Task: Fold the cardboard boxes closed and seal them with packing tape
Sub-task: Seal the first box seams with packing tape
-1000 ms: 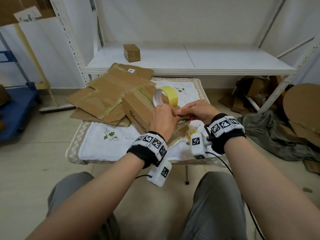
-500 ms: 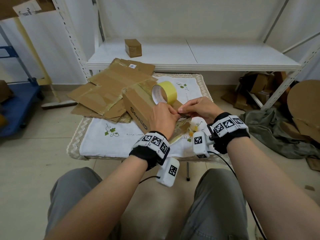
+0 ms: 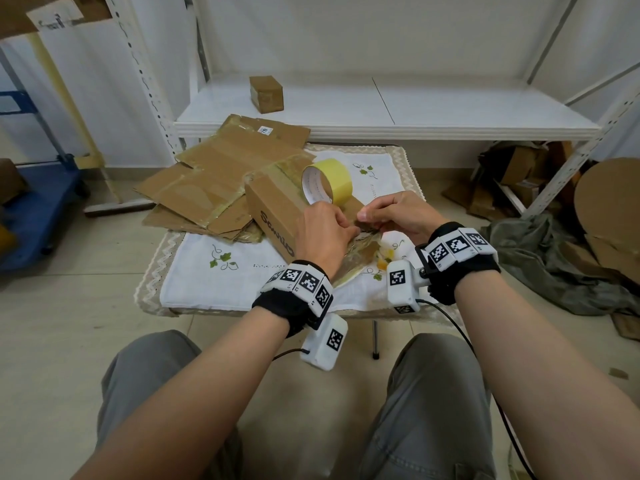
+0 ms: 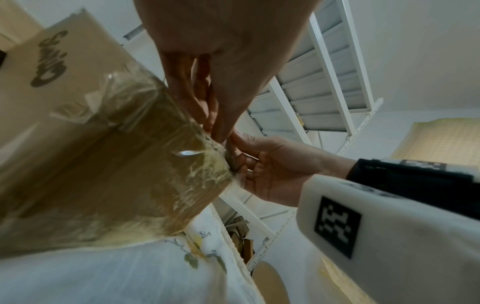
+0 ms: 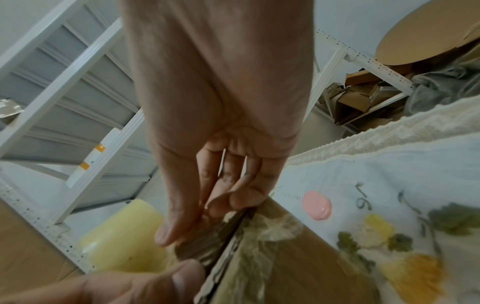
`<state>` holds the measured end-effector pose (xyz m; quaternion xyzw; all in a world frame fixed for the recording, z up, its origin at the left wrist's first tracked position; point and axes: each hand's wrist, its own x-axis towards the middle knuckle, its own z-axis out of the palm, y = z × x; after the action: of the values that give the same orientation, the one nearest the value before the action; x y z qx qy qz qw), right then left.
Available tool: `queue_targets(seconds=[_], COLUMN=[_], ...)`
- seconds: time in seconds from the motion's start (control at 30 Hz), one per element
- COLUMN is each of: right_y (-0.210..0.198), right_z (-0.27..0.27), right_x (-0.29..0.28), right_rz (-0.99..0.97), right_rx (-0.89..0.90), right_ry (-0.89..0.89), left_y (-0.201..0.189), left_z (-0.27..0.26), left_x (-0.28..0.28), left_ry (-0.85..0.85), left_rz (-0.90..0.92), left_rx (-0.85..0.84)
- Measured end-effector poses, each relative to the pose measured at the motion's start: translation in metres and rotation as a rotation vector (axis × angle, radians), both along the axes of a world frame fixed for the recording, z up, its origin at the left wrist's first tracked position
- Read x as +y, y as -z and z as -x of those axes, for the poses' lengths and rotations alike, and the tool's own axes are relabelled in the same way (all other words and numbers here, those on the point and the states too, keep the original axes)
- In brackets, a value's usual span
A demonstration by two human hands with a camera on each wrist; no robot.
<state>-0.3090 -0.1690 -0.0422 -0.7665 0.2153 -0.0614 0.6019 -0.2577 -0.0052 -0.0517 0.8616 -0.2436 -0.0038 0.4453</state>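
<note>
A brown printed cardboard box (image 3: 273, 211) lies on the clothed table, its near end covered in wrinkled old tape (image 4: 145, 164). A yellow tape roll (image 3: 327, 181) stands on top of the box. My left hand (image 3: 341, 226) and right hand (image 3: 372, 216) meet at the box's near top edge. The left wrist view shows the left fingers (image 4: 215, 123) pinching the flap's edge, touching the right hand (image 4: 270, 170). In the right wrist view the right fingers (image 5: 241, 202) curl over the flap edge (image 5: 233, 232) with the thumb (image 5: 174, 224) opposite. What lies between the fingertips is hidden.
Flattened cardboard sheets (image 3: 214, 188) pile on the table's far left. A small sealed box (image 3: 266, 93) sits on the white shelf (image 3: 398, 114) behind. Cardboard scraps (image 3: 519, 174) and a grey cloth (image 3: 540, 258) lie on the floor at right, a blue cart (image 3: 31, 209) at left.
Both hands have stayed pinched at the box's near top edge, with only small finger shifts. The box and the tape roll have kept their places.
</note>
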Motion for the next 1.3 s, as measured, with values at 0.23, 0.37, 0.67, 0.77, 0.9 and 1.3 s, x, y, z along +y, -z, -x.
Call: queue_targets(seconds=[0.23, 0.37, 0.67, 0.77, 0.9, 1.3], right_y=[-0.003, -0.005, 0.000, 0.000, -0.002, -0.005], right_z=[0.001, 0.001, -0.004, -0.004, -0.006, 0.000], right_x=[0.004, 0.006, 0.007, 0.007, 0.005, -0.012], right_rz=[-0.015, -0.036, -0.043, -0.055, -0.097, -0.096], right_rx=[-0.022, -0.015, 0.026, 0.042, 0.086, 0.117], right_ry=[0.014, 0.041, 0.138, 0.136, 0.134, -0.212], left_y=[0.006, 0.008, 0.018, 0.023, 0.030, 0.027], left_z=[-0.001, 0.001, 0.004, 0.004, 0.000, -0.002], left_x=[-0.003, -0.005, -0.007, -0.008, -0.012, -0.004], left_ry=[-0.042, -0.057, 0.026, 0.064, 0.107, 0.130], left_rz=[0.094, 0.100, 0.164, 0.191, 0.164, 0.161], left_rx=[0.086, 0.090, -0.066, -0.119, -0.162, -0.199])
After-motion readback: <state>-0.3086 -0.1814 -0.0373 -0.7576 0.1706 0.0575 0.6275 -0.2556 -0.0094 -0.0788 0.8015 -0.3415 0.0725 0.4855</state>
